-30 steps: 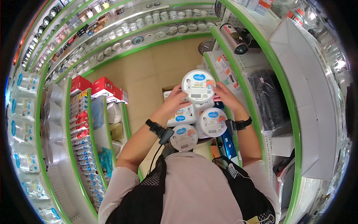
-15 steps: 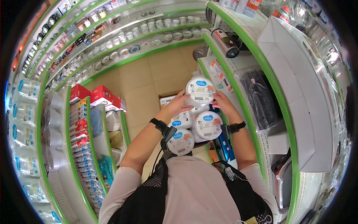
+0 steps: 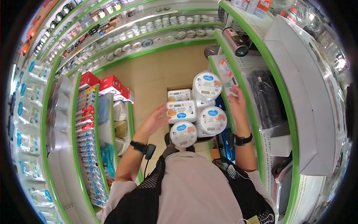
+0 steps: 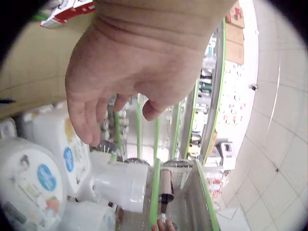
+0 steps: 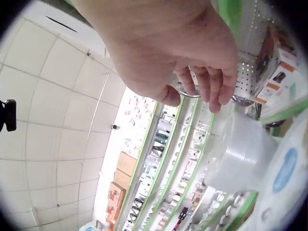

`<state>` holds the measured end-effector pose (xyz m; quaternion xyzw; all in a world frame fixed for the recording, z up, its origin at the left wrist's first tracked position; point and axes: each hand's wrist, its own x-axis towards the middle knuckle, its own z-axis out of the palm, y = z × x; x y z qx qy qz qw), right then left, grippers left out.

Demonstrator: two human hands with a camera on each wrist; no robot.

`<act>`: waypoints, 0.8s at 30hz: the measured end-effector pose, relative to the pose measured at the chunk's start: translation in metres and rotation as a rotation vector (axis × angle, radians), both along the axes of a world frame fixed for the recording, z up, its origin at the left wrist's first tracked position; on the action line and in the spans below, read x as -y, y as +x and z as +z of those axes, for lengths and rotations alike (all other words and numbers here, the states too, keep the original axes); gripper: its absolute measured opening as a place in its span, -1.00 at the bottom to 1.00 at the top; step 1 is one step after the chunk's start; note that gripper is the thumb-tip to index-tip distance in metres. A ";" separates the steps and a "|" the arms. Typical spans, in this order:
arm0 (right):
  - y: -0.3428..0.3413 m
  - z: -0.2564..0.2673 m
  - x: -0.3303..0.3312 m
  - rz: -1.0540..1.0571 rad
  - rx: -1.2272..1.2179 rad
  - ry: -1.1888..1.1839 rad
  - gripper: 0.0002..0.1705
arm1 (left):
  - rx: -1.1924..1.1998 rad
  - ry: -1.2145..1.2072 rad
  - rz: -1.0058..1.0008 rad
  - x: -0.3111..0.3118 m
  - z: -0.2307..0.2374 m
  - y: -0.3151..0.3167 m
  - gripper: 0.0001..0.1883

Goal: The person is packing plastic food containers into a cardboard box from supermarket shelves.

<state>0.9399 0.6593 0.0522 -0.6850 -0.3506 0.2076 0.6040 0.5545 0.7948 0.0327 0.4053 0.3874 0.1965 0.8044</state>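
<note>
Packs of white lidded containers stand in a carton (image 3: 209, 139) in front of me. The back right round pack (image 3: 207, 86) rises as a wrapped stack (image 5: 240, 154) of nested tubs in the right wrist view. My left hand (image 3: 153, 120) hovers with spread, slightly bent fingers, its fingertips right by a rectangular pack (image 3: 181, 111). On the other side my right hand (image 3: 237, 101) is held apart from the back round pack, fingers loose and holding nothing. Two more round packs, one at front left (image 3: 183, 134) and one at front right (image 3: 213, 120), sit nearer my body.
Green-edged shelving with a black wrapped item (image 3: 264, 99) runs close along my right. On the left, shelves hold boxed rolls (image 3: 86, 128) and red boxes (image 3: 110, 85). Bowls (image 3: 143, 29) line the far shelves beyond the tiled floor (image 3: 149, 67).
Both hands have let go of the round pack, which now sits at the back right of the carton. The left hand has moved left and toward the body, the right hand outward to the right.
</note>
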 end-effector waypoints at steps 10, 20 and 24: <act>-0.127 -0.016 -0.030 0.783 -0.071 -0.177 -0.70 | 0.153 -0.143 0.650 0.106 -0.023 -0.229 -0.42; -0.307 -0.023 -0.087 1.143 0.114 -0.408 -0.63 | 0.390 -0.015 0.926 0.196 -0.001 -0.403 -0.46; -0.422 0.007 -0.118 1.169 0.159 -0.306 -0.64 | 0.411 0.044 1.034 0.223 0.029 -0.482 -0.48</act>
